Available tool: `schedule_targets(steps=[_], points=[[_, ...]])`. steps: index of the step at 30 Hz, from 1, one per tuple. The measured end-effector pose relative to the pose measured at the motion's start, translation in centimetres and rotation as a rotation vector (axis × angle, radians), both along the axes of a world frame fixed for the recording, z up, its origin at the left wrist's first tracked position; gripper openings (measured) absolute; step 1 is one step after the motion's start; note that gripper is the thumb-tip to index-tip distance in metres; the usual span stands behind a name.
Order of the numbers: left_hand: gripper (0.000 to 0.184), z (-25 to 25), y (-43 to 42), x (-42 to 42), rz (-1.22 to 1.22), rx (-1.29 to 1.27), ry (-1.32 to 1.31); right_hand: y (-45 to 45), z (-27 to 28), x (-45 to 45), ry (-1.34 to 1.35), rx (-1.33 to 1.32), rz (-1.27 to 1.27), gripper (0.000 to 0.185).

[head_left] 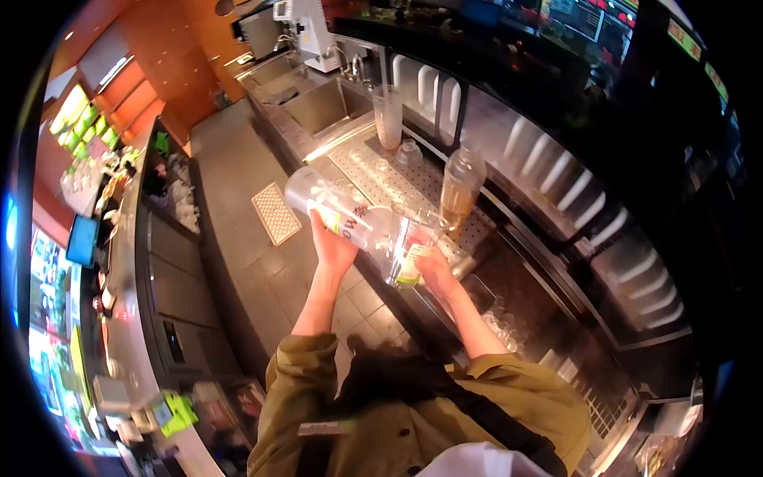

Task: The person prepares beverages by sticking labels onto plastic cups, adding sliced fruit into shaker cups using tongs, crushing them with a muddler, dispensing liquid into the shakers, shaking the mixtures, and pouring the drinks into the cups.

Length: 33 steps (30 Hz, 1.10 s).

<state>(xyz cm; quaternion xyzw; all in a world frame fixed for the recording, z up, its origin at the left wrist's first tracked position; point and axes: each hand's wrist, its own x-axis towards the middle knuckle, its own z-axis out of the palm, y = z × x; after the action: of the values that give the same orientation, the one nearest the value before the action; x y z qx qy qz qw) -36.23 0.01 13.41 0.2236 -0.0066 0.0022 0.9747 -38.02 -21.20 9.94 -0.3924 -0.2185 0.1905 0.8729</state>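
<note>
My left hand (335, 245) is wrapped round a tall translucent plastic cup (306, 189) with dark lettering and a yellow label. The cup lies tilted almost level, one end close to a clear cup (400, 242) on its right. Fingers of my right hand (433, 269) close round that clear cup, which stands roughly upright and bears a white and green label. Whether liquid passes between the two I cannot tell. Beyond them, a clear shaker (461, 187) with brownish liquid stands on the perforated drain tray (362, 176).
A frosted tall cup (388, 119) and a small clear cap (409, 151) are on the counter's far side. Past them lies a sink (318, 109) with taps. Ice (502, 324) sits in a well at my right. A patterned mat (276, 215) is on the floor.
</note>
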Motion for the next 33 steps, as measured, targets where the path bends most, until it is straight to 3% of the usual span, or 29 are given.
schedule_targets(steps=[4,8,13,17,19,22,24,26,27,28,30,32,33], points=[[0.08,-3.3,3.7,14.1,-0.157,-0.014,0.099,4.4,-4.4,10.4,0.022,-0.037,-0.279,0.06],[0.082,-4.6,5.1,24.6,-0.45,-0.168,0.066,6.8,-4.9,16.3,0.102,0.052,-0.45,0.066],[0.079,-4.6,4.8,28.9,-0.592,-0.063,0.141,8.1,-2.7,17.7,0.106,-0.08,-0.695,0.076],[0.078,-4.1,5.6,29.5,-0.704,0.002,-0.024,8.3,-2.1,16.3,0.094,-0.158,-0.787,0.08],[0.085,-3.8,5.9,30.1,-0.664,0.164,-0.145,8.5,-1.9,15.5,0.089,-0.159,-0.803,0.08],[0.096,-2.3,8.4,30.7,-0.536,0.429,-0.337,8.9,-2.4,12.2,0.133,-0.419,-0.97,0.087],[0.094,-1.8,11.8,30.9,-0.387,0.63,-0.386,9.5,-3.8,10.0,0.194,-0.573,-1.094,0.092],[0.079,-7.3,16.7,32.7,-0.161,0.842,-0.237,10.5,-5.5,9.6,0.213,-0.951,-1.141,0.091],[0.07,-9.5,18.9,34.0,-0.107,1.162,-0.123,11.3,-7.0,9.7,0.221,-1.143,-1.151,0.091],[0.068,-9.6,18.8,34.4,-0.028,1.183,-0.072,12.3,-8.5,10.3,0.336,-0.936,-1.134,0.092],[0.065,-11.2,18.3,35.4,0.046,1.242,-0.034,13.1,-11.9,11.1,0.338,-0.849,-1.139,0.098],[0.062,-12.3,17.4,35.9,0.154,1.431,-0.037,13.1,-15.1,12.1,0.229,-1.074,-1.131,0.102],[0.085,-16.2,18.6,37.9,0.151,1.384,-0.046,13.1,-16.5,12.8,0.229,-1.181,-1.103,0.103]])
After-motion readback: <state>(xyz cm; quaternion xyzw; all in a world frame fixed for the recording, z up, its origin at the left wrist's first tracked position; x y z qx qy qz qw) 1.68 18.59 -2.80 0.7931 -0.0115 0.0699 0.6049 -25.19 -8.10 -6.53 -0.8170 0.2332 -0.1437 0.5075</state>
